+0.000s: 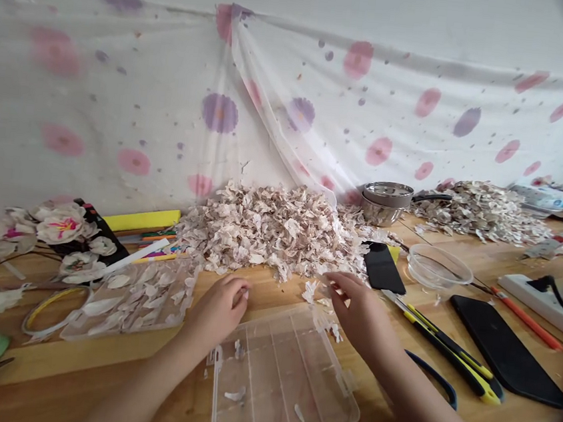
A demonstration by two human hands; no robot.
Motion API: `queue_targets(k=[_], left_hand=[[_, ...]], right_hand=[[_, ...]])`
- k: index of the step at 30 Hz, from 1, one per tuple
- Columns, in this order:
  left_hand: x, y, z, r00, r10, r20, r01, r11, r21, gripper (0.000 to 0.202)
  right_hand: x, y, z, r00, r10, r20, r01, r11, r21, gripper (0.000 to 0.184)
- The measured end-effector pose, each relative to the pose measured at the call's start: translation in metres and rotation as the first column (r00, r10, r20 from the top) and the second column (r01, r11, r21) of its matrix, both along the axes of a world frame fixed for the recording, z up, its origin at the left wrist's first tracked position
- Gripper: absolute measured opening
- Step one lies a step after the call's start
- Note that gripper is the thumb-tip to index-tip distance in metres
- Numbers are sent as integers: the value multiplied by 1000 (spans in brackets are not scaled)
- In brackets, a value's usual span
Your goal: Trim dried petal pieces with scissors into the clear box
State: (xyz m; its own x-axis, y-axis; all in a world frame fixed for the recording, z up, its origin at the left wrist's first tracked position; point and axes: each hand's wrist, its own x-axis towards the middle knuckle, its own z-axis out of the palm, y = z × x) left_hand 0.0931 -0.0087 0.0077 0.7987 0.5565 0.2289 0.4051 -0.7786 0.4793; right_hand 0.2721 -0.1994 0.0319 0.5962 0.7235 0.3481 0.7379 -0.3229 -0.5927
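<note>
Head view: my left grip curled, my right grip narrow, both near pile of petals; cannot tell if either holds anything. Clear box lies on table, few scraps showing. Petals look thin, brittle: light fingertip pinch should suit.

No text, label, brand, number or sign is legible in the head view; any print on the blue-and-white packet is unreadable.
</note>
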Motion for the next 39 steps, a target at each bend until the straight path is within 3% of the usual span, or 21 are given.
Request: queue_targets(k=[3,6,11,16,20,23,28,32,35,39], left_hand=[[3,16,-6,999,42,-11,-41,995,86,26],[12,23,1,998,53,-32,-46,981,189,30],[44,40,22,990,109,-92,-77,952,297,36],[76,46,22,946,210,-248,-134,948,290,55],[87,32,18,921,132,-367,-31,963,266,42],[88,20,23,895,118,-430,9,959,282,31],[96,2,34,870,123,-477,57,936,347,59],[119,-6,29,863,-20,-504,229,905,357,69],[133,5,18,846,-147,-513,377,844,380,61],[133,48,9,830,-190,-524,454,777,437,56]], right_hand=[[3,-3,4,994,-44,105,47,999,-27,39],[-2,-4,6,989,20,150,-12,998,-55,37],[-5,-3,7,991,103,84,-96,992,-78,26],[-9,-4,11,995,100,18,-98,990,-102,23],[-16,-7,16,994,108,-5,-108,988,-107,23],[-21,-8,20,993,116,-29,-119,988,-102,24],[-28,-10,25,991,127,-35,-130,986,-108,25],[-33,-10,24,987,161,8,-158,977,-146,25],[-35,-9,21,984,173,50,-160,968,-194,23],[-34,-9,19,979,177,100,-155,969,-195,19]])
